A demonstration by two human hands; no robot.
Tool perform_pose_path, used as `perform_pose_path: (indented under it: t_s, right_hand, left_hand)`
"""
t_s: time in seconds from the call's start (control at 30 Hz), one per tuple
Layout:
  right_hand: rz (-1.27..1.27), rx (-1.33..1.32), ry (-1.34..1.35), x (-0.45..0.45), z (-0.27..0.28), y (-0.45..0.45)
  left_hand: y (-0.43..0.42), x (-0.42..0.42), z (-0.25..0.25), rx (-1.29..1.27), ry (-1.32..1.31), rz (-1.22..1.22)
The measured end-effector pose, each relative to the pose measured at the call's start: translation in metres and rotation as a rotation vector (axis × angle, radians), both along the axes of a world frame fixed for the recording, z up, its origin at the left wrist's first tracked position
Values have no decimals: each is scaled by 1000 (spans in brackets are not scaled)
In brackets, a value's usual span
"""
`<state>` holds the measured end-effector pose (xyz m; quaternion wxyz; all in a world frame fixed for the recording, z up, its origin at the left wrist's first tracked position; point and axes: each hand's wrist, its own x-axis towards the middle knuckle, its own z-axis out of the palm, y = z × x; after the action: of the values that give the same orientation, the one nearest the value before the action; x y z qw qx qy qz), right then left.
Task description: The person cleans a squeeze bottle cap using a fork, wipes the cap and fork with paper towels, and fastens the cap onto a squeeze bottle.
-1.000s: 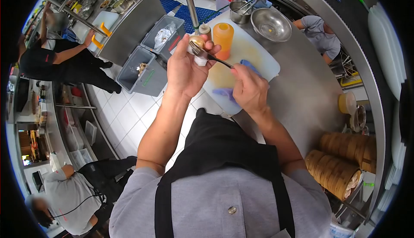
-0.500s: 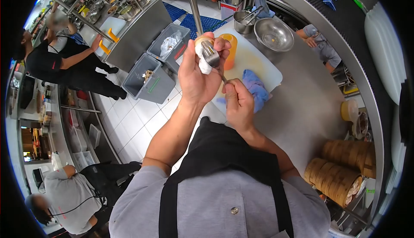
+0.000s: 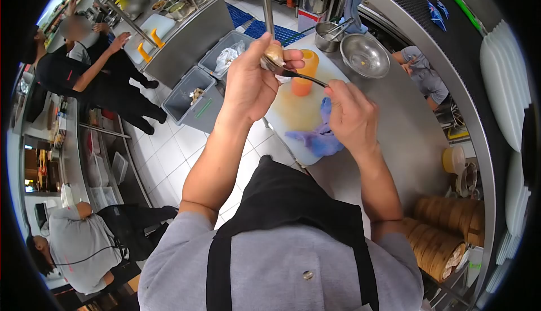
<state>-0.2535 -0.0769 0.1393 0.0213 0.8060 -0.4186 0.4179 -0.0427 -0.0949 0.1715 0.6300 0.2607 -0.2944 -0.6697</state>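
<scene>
My left hand point(image 3: 252, 80) is raised at the upper middle, fingers curled round a pale, rounded food item point(image 3: 274, 53) with a whitish piece beside it. My right hand point(image 3: 353, 110) pinches the handle end of a dark metal fork point(image 3: 307, 77). The fork's head lies against the food, and its tines are partly hidden. Behind my hands an orange squeeze bottle point(image 3: 305, 74) stands on a stained white cutting board point(image 3: 293, 111). A blue-purple cloth point(image 3: 320, 140) is crumpled on the board's near part.
Metal bowl point(image 3: 365, 56) and pot with tongs point(image 3: 328, 38) stand behind the board. Grey bins point(image 3: 191, 94) are left of my hands. Bamboo steamers point(image 3: 437, 243) sit at the right. Two dark-clothed people and a grey-shirted person point(image 3: 84, 238) are at left; another person point(image 3: 422, 74) is right.
My right hand has moved right and the fork now lies more level, its head turned against the food. The view has shifted slightly. A dark-clothed person at left has lifted a hand off the counter.
</scene>
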Motion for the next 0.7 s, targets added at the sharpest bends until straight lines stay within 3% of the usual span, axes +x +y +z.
perform_pose_path:
  t_s: [0.13, 0.2, 0.43, 0.57, 0.7]
  right_hand:
    - [-36, 4, 88, 1, 8, -3]
    - [65, 99, -192, 13, 1, 1]
    - [116, 445, -585, 62, -45, 18]
    - [198, 655, -729, 65, -57, 17]
    - [136, 494, -529, 41, -37, 5]
  left_hand:
    - [-2, -3, -14, -132, 30, 5]
    - [-3, -4, -17, -144, 140, -25]
    - [-8, -24, -19, -208, 422, -22]
    - [-8, -26, -19, -182, 349, 55]
    - [-19, 1, -29, -160, 336, -43]
